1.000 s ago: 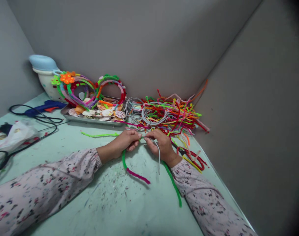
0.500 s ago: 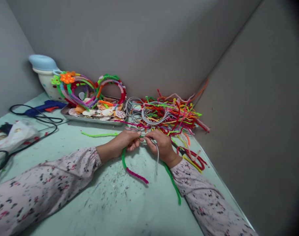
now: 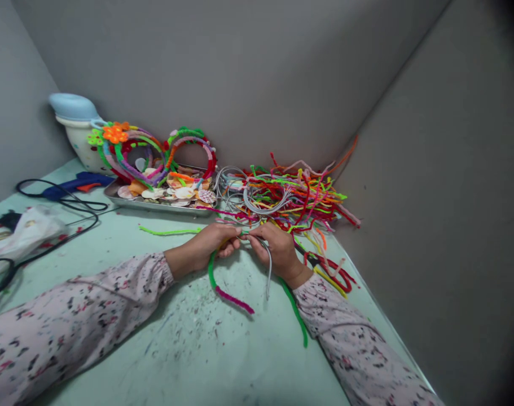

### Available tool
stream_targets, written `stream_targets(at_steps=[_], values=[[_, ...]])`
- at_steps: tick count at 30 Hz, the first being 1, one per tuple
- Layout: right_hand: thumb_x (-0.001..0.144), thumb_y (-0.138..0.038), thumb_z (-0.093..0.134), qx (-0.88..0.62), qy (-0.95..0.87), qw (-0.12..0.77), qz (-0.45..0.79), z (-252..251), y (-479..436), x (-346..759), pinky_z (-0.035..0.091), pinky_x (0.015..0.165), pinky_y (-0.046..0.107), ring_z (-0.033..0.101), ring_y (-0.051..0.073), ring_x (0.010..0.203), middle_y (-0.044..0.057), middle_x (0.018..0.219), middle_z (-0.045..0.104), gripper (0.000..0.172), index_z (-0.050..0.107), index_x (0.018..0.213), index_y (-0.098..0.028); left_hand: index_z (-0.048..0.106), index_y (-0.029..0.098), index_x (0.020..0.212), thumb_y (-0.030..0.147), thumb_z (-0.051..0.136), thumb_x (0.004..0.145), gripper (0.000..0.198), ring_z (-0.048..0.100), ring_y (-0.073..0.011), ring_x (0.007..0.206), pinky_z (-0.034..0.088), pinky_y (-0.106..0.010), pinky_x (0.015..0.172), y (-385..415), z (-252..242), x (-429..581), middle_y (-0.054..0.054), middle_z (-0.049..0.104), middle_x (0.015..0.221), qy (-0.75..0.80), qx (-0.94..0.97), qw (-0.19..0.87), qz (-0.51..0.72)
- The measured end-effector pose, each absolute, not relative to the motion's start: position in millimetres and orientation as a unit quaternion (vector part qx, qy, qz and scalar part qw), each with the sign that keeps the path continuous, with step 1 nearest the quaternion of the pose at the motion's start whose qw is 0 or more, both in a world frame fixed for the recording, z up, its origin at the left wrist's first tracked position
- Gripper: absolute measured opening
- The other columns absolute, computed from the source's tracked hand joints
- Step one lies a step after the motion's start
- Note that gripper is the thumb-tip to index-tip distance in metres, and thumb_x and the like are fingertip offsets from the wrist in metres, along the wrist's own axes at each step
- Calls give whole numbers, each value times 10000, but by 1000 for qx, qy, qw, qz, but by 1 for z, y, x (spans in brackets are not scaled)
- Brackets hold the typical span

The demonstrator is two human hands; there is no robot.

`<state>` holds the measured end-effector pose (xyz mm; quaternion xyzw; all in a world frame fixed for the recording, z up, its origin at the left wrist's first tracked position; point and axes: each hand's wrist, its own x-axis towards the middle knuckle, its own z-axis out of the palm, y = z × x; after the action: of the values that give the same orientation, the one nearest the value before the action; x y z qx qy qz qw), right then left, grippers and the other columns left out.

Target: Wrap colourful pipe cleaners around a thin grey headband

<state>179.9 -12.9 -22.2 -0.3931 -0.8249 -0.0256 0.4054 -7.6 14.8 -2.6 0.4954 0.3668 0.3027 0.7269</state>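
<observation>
My left hand [image 3: 209,243] is closed around a thin headband, near the middle of its curve. One leg of the headband [image 3: 212,276] hangs below that hand, wrapped in green fuzz with a magenta tip [image 3: 235,301]. The other leg is bare grey metal [image 3: 269,270] and hangs under my right hand [image 3: 277,248]. The right fingers are pinched close to the left ones, at a green pipe cleaner [image 3: 298,316] whose loose tail emerges below the right wrist. The exact grip between the fingertips is partly hidden.
Behind my hands stands a metal tray [image 3: 163,210] of shells with finished fuzzy headbands [image 3: 117,160]. Right of it lie a pile of pipe cleaners [image 3: 311,194] and bare headbands [image 3: 267,210]. Scissors [image 3: 330,279] lie beside my right wrist. A blue glue gun [image 3: 73,185] and black cord [image 3: 89,211] are left.
The headband's hanging legs have shifted very slightly left. The green pipe cleaner's loose tail has drawn up a little and left. Both hands stay in nearly the same place.
</observation>
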Motion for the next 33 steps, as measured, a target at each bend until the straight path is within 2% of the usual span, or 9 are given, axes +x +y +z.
stream_targets(at_steps=[10,33], values=[[880,-234,541,-396,-824,404,-36,-23,-13,179,458,678,293,590,170,761,52,807,651,91,623,901,-200,555,105,655,253,573,782,196,411,-34,371,266,-154,344,14,0,-7,8,526,539,379,487,726,303],[879,-243,537,-410,-817,405,-30,-22,-14,177,444,655,276,582,163,742,41,783,632,108,630,909,-198,561,120,730,197,569,781,93,433,-34,388,293,-141,346,13,-1,-7,8,556,576,354,483,733,322]])
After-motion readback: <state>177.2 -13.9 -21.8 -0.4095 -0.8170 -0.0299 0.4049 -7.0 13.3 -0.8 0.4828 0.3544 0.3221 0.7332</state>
